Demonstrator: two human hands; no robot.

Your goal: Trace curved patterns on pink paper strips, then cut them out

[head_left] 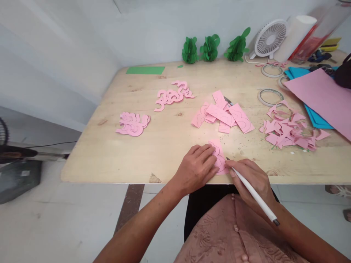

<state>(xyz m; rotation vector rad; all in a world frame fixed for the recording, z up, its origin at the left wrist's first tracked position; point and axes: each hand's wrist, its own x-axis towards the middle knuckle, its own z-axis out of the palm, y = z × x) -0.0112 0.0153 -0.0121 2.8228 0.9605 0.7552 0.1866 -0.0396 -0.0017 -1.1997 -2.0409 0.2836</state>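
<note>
A small pink paper piece (219, 157) with curved outlines drawn on it lies at the table's front edge. My left hand (196, 166) rests on its left side, fingers stretched over the paper and pressing it to the table. In my right hand (253, 179) is a slim white pen (255, 197), its dark tip beside the paper's right edge. Farther back is a loose heap of pink paper strips (223, 115) with similar outlines, partly covering a dark-tipped tool. To the left lie a stack of cut pink wavy shapes (133, 124) and a pile of pink curved cutouts (174, 95).
Pink scraps (290, 128) lie on the right, near tape rolls (271, 96) and pink sheets (320, 96) over blue ones (318, 117). Green paper figures (210, 49), a white fan (271, 38) and a white paper roll (294, 38) line the wall. A green strip (145, 70) lies back left.
</note>
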